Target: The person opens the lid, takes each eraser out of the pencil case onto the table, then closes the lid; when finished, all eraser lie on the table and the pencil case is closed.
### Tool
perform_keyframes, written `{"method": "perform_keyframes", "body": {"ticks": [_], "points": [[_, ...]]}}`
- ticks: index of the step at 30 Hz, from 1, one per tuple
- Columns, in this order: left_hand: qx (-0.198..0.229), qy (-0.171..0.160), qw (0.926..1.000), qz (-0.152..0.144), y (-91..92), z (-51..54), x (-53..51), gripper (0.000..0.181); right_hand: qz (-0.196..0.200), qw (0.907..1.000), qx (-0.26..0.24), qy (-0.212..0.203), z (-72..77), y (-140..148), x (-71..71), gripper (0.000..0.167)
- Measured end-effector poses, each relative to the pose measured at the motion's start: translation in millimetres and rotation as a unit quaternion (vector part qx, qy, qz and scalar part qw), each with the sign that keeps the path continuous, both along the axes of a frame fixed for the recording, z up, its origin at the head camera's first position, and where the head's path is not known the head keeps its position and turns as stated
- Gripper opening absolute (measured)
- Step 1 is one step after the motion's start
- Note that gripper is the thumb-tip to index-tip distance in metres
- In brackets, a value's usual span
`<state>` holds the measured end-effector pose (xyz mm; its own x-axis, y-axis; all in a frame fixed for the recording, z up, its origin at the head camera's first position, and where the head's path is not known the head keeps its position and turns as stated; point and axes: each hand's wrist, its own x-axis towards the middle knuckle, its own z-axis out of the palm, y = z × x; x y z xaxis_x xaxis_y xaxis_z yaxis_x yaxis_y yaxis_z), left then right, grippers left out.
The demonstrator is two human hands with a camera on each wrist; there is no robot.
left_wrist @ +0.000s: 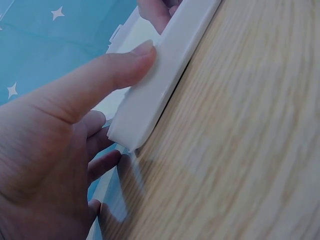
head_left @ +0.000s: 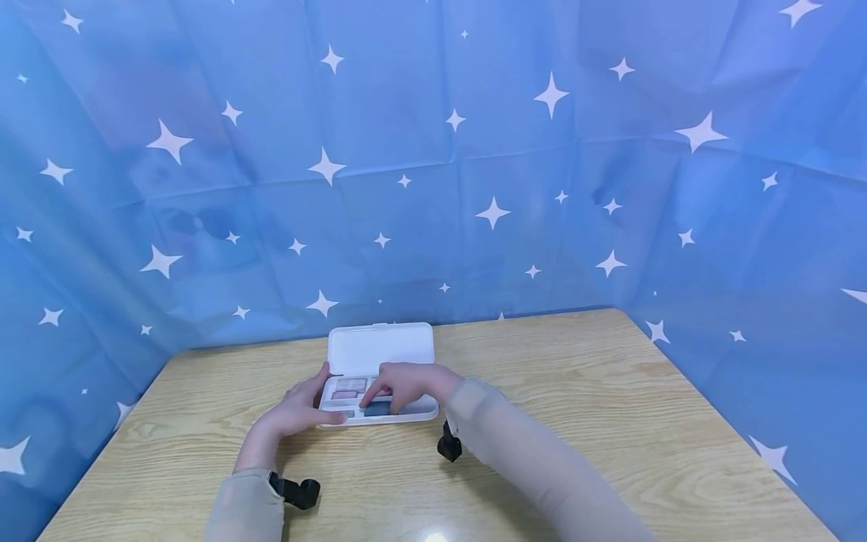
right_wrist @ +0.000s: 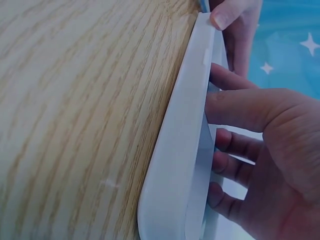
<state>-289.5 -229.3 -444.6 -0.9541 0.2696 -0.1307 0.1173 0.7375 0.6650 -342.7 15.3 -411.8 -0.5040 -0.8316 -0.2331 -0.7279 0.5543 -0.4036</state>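
Observation:
A white plastic pencil case (head_left: 424, 411) lies on the table with its hinged lid (head_left: 381, 349) raised at the back. My left hand (head_left: 298, 410) holds its left end, thumb along the front edge and fingers around the side; in the left wrist view the thumb (left_wrist: 132, 65) presses the white wall. My right hand (head_left: 405, 382) reaches down into the case. Its index finger and thumb grip a dark blue-grey rectangular piece (head_left: 376, 409) at the front; the exact contact is partly hidden. Left of the fingers, pinkish pieces (head_left: 345, 394) sit in the compartments.
The case stands near the back of a wood-grain table (head_left: 542, 391). Behind and beside the table hangs a blue curtain (head_left: 433, 226) with white stars. A black wrist mount (head_left: 298, 493) sticks out from the left sleeve, another (head_left: 449, 444) from the right.

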Motion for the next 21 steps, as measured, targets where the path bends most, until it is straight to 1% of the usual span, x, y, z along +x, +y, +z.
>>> {"method": "perform_keyframes", "body": {"ticks": [8,14,19,21], "points": [[0.0,0.003,1.0,0.0,0.0,-0.2,0.3,0.114,0.001,0.9999,0.008,0.01,-0.5,0.8,2.6,0.047],[0.001,0.005,1.0,-0.001,-0.1,-0.8,0.0,0.113,0.005,0.9998,0.004,0.017,-0.9,3.5,2.5,0.045],[0.003,0.004,1.0,-0.002,-0.3,-1.2,-0.4,0.113,0.008,0.9999,-0.006,0.01,-0.1,6.0,0.7,0.048],[0.004,0.004,1.0,-0.002,-0.8,-1.3,-0.4,0.113,0.015,0.9997,-0.018,0.003,0.8,6.6,-0.1,0.049]]}}
